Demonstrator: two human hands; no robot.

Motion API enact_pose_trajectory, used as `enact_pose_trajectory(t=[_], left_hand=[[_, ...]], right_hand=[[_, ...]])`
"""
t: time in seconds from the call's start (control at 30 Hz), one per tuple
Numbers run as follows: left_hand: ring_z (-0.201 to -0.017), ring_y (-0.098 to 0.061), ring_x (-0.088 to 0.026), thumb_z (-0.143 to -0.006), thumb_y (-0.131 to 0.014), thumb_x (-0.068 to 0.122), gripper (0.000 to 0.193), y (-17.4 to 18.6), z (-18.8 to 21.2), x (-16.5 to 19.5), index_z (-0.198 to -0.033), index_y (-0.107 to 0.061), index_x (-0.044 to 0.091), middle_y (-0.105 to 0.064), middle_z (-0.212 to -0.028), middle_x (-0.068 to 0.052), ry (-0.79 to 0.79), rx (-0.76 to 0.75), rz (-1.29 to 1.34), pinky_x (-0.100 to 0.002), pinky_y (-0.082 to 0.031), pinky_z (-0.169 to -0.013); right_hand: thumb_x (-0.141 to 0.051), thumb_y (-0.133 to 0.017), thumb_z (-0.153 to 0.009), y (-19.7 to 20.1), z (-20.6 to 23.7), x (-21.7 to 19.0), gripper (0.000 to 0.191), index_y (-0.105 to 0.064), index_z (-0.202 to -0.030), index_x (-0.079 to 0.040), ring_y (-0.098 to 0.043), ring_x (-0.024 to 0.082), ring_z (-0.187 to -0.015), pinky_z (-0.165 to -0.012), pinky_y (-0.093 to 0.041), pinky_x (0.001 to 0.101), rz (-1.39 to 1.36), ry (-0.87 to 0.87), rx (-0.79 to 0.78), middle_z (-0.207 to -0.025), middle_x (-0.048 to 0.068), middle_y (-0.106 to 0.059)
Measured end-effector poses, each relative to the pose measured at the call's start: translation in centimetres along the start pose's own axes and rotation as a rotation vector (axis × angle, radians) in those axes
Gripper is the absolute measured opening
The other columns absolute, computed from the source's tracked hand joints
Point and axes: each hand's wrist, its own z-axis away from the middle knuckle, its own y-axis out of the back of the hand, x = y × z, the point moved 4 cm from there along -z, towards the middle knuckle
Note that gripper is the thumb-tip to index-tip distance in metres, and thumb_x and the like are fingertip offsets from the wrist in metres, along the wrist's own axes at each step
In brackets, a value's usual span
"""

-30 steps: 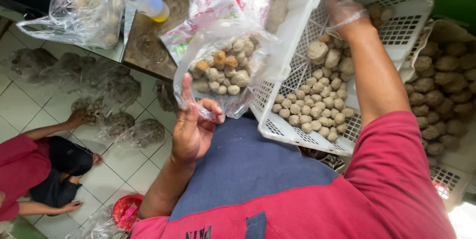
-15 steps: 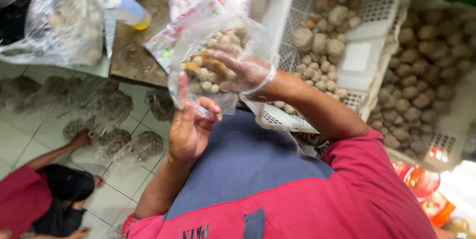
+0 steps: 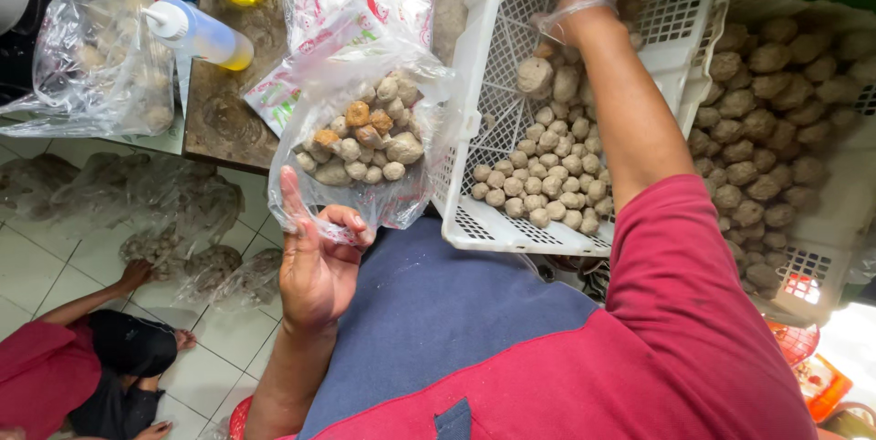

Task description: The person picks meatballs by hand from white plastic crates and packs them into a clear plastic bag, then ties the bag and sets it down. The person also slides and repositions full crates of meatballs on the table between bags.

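Head view: left hand (image 3: 315,262) pinches the rim of a thin, limp, slippery plastic bag (image 3: 365,143) sagging with meatballs at frame centre, best gripped high; gloved right hand (image 3: 570,2) curls into white crate (image 3: 484,84), contents unseen.

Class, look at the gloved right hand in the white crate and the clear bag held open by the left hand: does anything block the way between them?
Only the crate's near side wall stands between the right hand and the bag that the left hand pinches by its edge; above that wall nothing visible blocks the way.
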Motion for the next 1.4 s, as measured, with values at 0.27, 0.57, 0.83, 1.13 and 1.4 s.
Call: enact_pose_trajectory(t=[0.27, 0.57, 0.83, 1.13, 1.4], left_hand=[[-0.094, -0.057, -0.023, -0.115, -0.045, 0.036, 0.067, -1.2, -0.2, -0.9, -0.173, -0.009, 0.034, -0.061, -0.106, -0.013, -0.043, 0.051, 0.002, -0.043, -0.049, -0.093], [-0.095, -0.060, -0.021, -0.116, -0.045, 0.035, 0.069, 0.2, 0.0, 0.1, -0.173, -0.005, 0.031, -0.062, -0.108, -0.013, -0.050, -0.010, 0.014, -0.037, -0.050, -0.095], [-0.096, -0.059, -0.021, -0.114, -0.046, 0.037, 0.071, 0.0, -0.4, 0.1, -0.172, -0.004, 0.034, -0.062, -0.108, -0.012, 0.015, -0.058, 0.006, -0.038, -0.050, -0.095], [-0.096, -0.058, -0.023, -0.115, -0.046, 0.038, 0.069, 1.2, -0.2, 1.2, -0.173, -0.008, 0.033, -0.061, -0.107, -0.013, 0.007, -0.026, 0.029, -0.043, -0.049, -0.096], [-0.097, -0.056, -0.023, -0.114, -0.050, 0.037, 0.070, 0.2, -0.7, 1.1, -0.174, -0.014, 0.033, -0.060, -0.106, -0.013, 0.005, -0.001, 0.005, -0.042, -0.048, -0.095]], right_hand=[[-0.021, -0.079, -0.080, -4.0, -1.0, 0.9, 0.042, -0.067, -0.117, -0.005, -0.067, 0.043, -0.104, -0.088, -0.055, 0.0477, -0.026, 0.117, 0.029, -0.111, 0.026, -0.072], [0.000, -0.057, -0.103, 5.3, 10.2, -4.4, 0.024, -0.056, -0.127, -0.007, -0.070, 0.021, -0.086, -0.070, -0.058, 0.0291, -1.975, 0.276, -0.282, -0.109, 0.013, -0.069], [-0.019, -0.075, -0.093, 9.5, 21.4, -23.8, 0.055, -0.052, -0.139, -0.001, -0.066, 0.033, -0.113, -0.092, -0.057, 0.0374, -0.677, 1.072, 0.286, -0.128, 0.021, -0.061], [-0.016, -0.072, -0.096, 2.9, 9.7, -3.7, 0.035, -0.066, -0.129, -0.006, -0.069, 0.027, -0.107, -0.091, -0.057, 0.0403, -0.491, 0.000, 0.133, -0.119, 0.014, -0.072], [-0.015, -0.078, -0.073, -4.7, 3.5, -3.1, 0.033, -0.072, -0.105, -0.011, -0.066, 0.041, -0.105, -0.091, -0.054, 0.0484, -0.099, -0.046, -0.076, -0.110, 0.020, -0.070]])
